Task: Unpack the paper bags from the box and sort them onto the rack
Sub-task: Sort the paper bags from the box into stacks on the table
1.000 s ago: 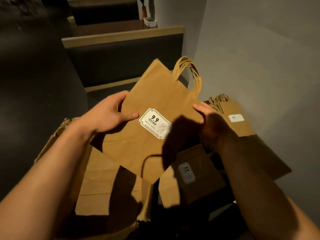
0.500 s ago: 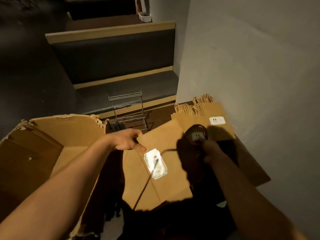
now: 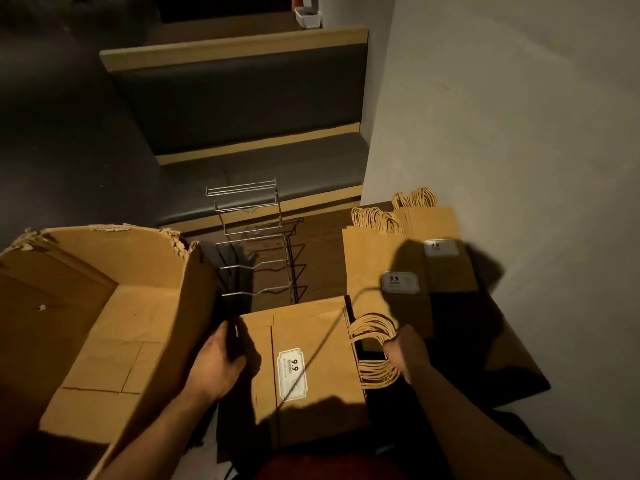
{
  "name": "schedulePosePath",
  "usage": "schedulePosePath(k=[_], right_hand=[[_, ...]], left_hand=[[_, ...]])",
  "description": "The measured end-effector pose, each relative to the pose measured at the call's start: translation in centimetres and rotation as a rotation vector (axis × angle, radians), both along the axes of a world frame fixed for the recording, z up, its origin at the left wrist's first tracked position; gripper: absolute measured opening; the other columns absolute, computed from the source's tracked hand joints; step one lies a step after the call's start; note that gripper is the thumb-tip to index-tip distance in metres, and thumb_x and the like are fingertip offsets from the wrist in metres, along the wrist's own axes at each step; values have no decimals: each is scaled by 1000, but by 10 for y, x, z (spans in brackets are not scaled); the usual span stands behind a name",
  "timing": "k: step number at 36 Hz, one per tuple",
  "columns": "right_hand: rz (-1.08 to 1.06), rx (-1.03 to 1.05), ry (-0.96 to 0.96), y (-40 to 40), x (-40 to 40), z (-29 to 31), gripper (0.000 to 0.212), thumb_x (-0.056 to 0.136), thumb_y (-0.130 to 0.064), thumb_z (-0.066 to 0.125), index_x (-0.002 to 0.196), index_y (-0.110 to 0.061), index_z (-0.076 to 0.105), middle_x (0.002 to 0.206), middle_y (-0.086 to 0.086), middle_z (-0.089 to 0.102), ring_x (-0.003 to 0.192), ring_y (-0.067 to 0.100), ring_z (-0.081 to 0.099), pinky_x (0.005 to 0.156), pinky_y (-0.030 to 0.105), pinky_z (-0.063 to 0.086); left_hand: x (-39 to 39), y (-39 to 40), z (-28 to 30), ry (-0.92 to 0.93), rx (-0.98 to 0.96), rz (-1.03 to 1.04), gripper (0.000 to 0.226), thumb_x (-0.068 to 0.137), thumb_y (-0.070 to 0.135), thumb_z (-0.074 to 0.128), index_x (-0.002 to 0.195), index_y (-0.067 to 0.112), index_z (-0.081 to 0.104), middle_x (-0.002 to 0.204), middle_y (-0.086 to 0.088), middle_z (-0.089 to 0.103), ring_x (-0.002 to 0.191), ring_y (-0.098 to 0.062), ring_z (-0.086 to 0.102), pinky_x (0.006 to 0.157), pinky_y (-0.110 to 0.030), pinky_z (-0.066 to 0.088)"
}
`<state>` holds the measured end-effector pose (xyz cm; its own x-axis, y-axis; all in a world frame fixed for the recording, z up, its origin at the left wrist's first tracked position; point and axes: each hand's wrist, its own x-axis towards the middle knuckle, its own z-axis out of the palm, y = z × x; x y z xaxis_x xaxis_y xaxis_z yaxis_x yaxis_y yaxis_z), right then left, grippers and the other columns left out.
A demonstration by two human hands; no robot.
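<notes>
A stack of flat brown paper bags [image 3: 311, 344] with a white 9.9 sticker lies low in the middle, handles pointing right. My left hand [image 3: 218, 365] grips the stack's left edge. My right hand [image 3: 403, 355] holds the twisted paper handles on the right side. The open cardboard box [image 3: 114, 327] stands at the left with torn flaps. A wire rack [image 3: 256, 244] stands behind the stack. Two more bag stacks [image 3: 381, 268] lie flat at the right by the wall.
A light wall [image 3: 502, 133] runs along the right side. A dark padded bench [image 3: 263, 161] with wooden trim sits behind the rack. A small white tray [image 3: 307, 17] stands on a far ledge. Dark floor lies to the left.
The bags have come down from chest height and turned, handles now to the right. My view has tilted, showing the box and rack. My right hand has shifted onto the handles.
</notes>
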<state>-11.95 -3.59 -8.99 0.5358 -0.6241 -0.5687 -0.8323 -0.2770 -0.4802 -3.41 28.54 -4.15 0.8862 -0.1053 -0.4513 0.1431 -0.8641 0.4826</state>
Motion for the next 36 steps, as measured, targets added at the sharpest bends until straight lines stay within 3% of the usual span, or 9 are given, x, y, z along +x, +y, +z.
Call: schedulePosePath(k=[3,6,10,18,21,24,27,33,36], right_hand=[[-11,172,32,3,6,-1,46,91,-7,58,135,-6,47,125,10,58,112,25,58,83,31,51],[-22,330,90,4,10,6,51,91,-4,53,139,-3,38,132,15,49,120,27,50,91,33,44],[-19,492,131,-4,13,6,75,90,-24,60,152,-8,20,150,16,34,134,30,37,98,39,37],[67,718,253,-17,19,10,78,85,-41,65,149,-14,30,156,15,26,142,36,25,116,50,22],[92,594,226,-17,15,2,96,79,-35,75,153,-13,17,155,16,27,140,34,30,111,45,31],[66,422,112,-7,11,-7,83,86,-21,69,151,-6,19,144,17,45,130,29,45,100,36,41],[72,391,57,2,8,-3,75,92,-23,63,151,-7,20,149,15,38,134,29,41,106,38,38],[104,663,-45,-15,-11,-30,93,71,0,67,150,1,19,133,20,56,110,26,64,100,46,49],[48,826,-94,-11,-22,-6,60,72,-11,74,126,3,50,110,19,65,94,25,69,80,37,58]], left_hand=[[-7,13,-29,213,-80,210,92,78,36,78,151,10,27,144,-15,47,131,-32,47,110,-41,39],[-3,39,-81,353,-195,381,114,41,70,85,130,5,55,121,-15,65,113,-34,60,103,-49,46],[-2,23,-56,369,-291,465,90,70,39,85,141,3,43,139,-15,53,130,-36,47,111,-48,36],[6,30,-77,508,-376,622,81,53,46,89,117,4,65,117,-15,67,111,-35,61,105,-48,43],[3,21,-64,558,-392,645,51,75,25,82,113,-3,63,112,-18,65,106,-36,59,101,-43,43],[6,15,-62,608,-448,656,53,75,22,81,120,0,61,129,-20,60,122,-38,53,111,-48,35],[4,15,-61,649,-487,691,41,91,16,65,127,-3,55,133,-17,56,130,-37,46,113,-43,29],[-4,22,-58,734,-565,597,60,92,25,62,146,9,40,156,-15,30,145,-32,23,117,-44,16],[-10,26,-58,735,-592,537,81,77,36,70,147,12,38,158,-13,27,147,-31,19,121,-46,12]])
